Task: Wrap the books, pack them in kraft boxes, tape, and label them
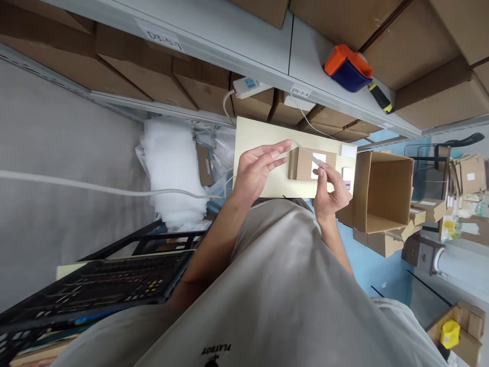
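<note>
A flat brown cardboard box [304, 169] with a white label lies on the cream tabletop [250, 133] in front of me. Above it, my right hand [331, 191] pinches one end of a thin translucent strip [305, 151], which slants up and leftward. My left hand [260, 167] is at the box's left side, fingers stretched out and apart. Its fingertips come close to the strip's far end; whether they touch it I cannot tell.
A tall open carton [361, 191] stands right of the tabletop, near a small white card [348, 150]. On the shelf above sits an orange and blue tape dispenser [349, 69]. White foam sheets [171, 173] are stacked at left, above a black crate [145, 275]. A white cable [114, 188] crosses there.
</note>
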Motion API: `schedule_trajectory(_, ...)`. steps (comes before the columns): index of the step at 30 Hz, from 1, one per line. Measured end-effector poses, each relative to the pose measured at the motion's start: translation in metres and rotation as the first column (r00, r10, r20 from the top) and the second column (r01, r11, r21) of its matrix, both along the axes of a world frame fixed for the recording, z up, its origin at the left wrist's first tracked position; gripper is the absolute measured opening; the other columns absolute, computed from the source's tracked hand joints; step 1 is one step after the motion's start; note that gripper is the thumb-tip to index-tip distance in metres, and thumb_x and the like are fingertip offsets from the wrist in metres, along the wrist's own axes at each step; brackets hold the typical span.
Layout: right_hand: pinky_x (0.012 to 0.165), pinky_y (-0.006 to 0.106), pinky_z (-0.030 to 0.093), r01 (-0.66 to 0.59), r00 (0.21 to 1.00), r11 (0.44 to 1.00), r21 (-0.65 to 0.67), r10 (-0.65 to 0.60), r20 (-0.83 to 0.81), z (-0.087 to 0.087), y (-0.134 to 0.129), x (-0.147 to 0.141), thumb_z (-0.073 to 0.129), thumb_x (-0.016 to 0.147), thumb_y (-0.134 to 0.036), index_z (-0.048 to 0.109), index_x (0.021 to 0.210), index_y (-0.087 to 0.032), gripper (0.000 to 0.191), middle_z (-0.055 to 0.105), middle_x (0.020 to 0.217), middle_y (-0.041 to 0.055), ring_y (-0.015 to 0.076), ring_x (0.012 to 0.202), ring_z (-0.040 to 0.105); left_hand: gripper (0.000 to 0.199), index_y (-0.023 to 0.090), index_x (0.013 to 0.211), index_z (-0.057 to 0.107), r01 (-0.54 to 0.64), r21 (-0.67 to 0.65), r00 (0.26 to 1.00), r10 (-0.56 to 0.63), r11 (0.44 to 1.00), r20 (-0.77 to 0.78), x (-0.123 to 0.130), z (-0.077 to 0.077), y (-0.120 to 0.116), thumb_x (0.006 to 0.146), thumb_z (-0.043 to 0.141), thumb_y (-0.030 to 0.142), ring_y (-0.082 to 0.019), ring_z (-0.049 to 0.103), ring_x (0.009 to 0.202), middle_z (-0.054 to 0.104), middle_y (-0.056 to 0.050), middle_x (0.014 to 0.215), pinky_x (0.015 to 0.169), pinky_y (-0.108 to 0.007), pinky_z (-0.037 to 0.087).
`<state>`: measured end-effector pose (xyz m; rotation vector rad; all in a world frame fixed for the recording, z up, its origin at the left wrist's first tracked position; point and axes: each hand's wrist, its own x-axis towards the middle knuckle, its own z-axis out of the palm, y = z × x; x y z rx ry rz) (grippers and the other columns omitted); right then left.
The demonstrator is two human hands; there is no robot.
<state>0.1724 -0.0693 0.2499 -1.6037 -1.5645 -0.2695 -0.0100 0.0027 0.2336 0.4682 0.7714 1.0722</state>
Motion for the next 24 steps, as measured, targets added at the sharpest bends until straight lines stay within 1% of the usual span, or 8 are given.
schedule_trajectory(3,0.081,0.040,0.077,0.005,1.000,1.000,0.000,-0.005,0.004,0.0019,-0.0008,-0.0026,0.062,0.117,-0.035,0.082,0.112,-0.025,0.023,0.087,0.099,0.0029,0.0228,0.090,0.089,0.024,0.022,0.094,0.083,0.001,0.010,1.000,-0.001,1.000,-0.001,-0.0015,0.0004,-0.0001,0.086,0.091,0.042,-0.039,0.069,0.150,0.083,-0.013,0.141,0.123,-0.056,0.057)
schedule_trajectory(7,0.079,0.037,0.076,-0.003,1.000,1.000,0.030,0.003,0.002,0.0035,-0.0015,-0.0052,0.062,0.117,-0.033,0.081,0.110,-0.025,0.022,0.087,0.098,0.0024,0.0211,0.086,0.089,0.023,0.022,0.094,0.083,-0.006,0.022,1.000,0.006,1.000,0.003,-0.0024,-0.0007,-0.0012,0.084,0.092,0.041,-0.038,0.070,0.149,0.084,-0.013,0.141,0.123,-0.055,0.057)
schedule_trajectory(12,0.081,0.039,0.077,0.008,1.000,1.000,-0.023,-0.008,-0.001,0.0013,-0.0043,-0.0048,0.060,0.117,-0.036,0.082,0.112,-0.025,0.024,0.087,0.098,0.0030,0.0223,0.088,0.089,0.021,0.022,0.095,0.082,-0.018,0.006,1.000,0.018,1.000,-0.004,-0.0030,-0.0031,-0.0024,0.084,0.092,0.037,-0.038,0.069,0.151,0.083,-0.012,0.142,0.123,-0.056,0.056)
schedule_trajectory(17,0.083,0.040,0.077,0.004,1.000,1.000,-0.009,-0.004,0.023,0.0015,-0.0057,-0.0052,0.060,0.118,-0.034,0.082,0.114,-0.026,0.024,0.087,0.097,0.0023,0.0226,0.090,0.089,0.017,0.023,0.092,0.078,-0.040,0.000,0.999,0.040,0.999,-0.006,-0.0034,-0.0046,-0.0042,0.087,0.089,0.035,-0.038,0.068,0.152,0.081,-0.012,0.146,0.122,-0.058,0.058)
schedule_trajectory(21,0.081,0.038,0.076,-0.009,0.999,1.000,0.018,0.008,0.043,0.0044,-0.0049,-0.0071,0.061,0.117,-0.032,0.082,0.111,-0.025,0.022,0.086,0.094,0.0016,0.0219,0.089,0.089,0.019,0.023,0.097,0.080,-0.030,0.007,1.000,0.030,1.000,-0.003,-0.0059,-0.0045,-0.0051,0.085,0.089,0.034,-0.038,0.068,0.151,0.080,-0.011,0.148,0.123,-0.059,0.057)
schedule_trajectory(24,0.081,0.039,0.077,-0.021,1.000,1.000,0.013,0.020,0.018,0.0045,-0.0054,-0.0071,0.061,0.118,-0.033,0.082,0.112,-0.025,0.023,0.086,0.095,0.0017,0.0221,0.090,0.089,0.023,0.025,0.102,0.083,-0.019,0.025,1.000,0.019,1.000,-0.011,-0.0073,-0.0044,-0.0049,0.084,0.089,0.039,-0.037,0.069,0.149,0.081,-0.010,0.146,0.123,-0.057,0.058)
